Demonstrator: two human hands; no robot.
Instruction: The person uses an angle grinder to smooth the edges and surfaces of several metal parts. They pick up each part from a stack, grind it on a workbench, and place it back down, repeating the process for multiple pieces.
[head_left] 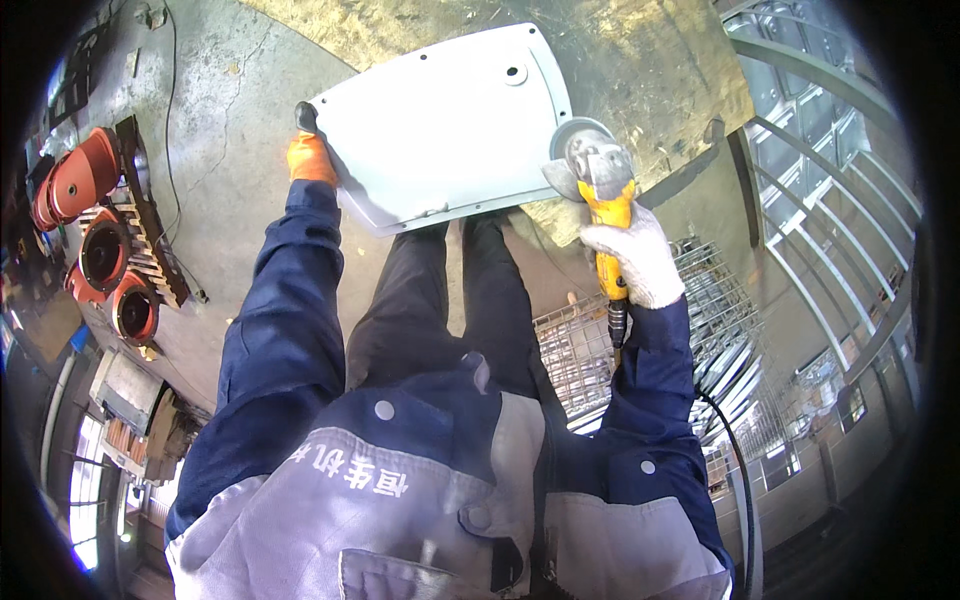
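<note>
A white panel (450,130) with rounded corners, small holes along its rim and one larger round hole lies in front of me, partly over a wooden board. My left hand (311,155), in an orange and black glove, grips the panel's left edge; some of its fingers are hidden. In a white glove, my right hand (642,255) is wrapped round the yellow body of an angle grinder (612,210). The grinder's disc and guard sit at the panel's right edge; whether the disc touches it I cannot tell.
The worn wooden board (670,60) spreads beyond the panel. Orange-red round castings (85,180) stand by a wooden pallet (150,250) at left. A wire-mesh basket (715,320) of metal pieces is at right, near metal frames (830,200). A black hose (738,450) runs beside my right arm.
</note>
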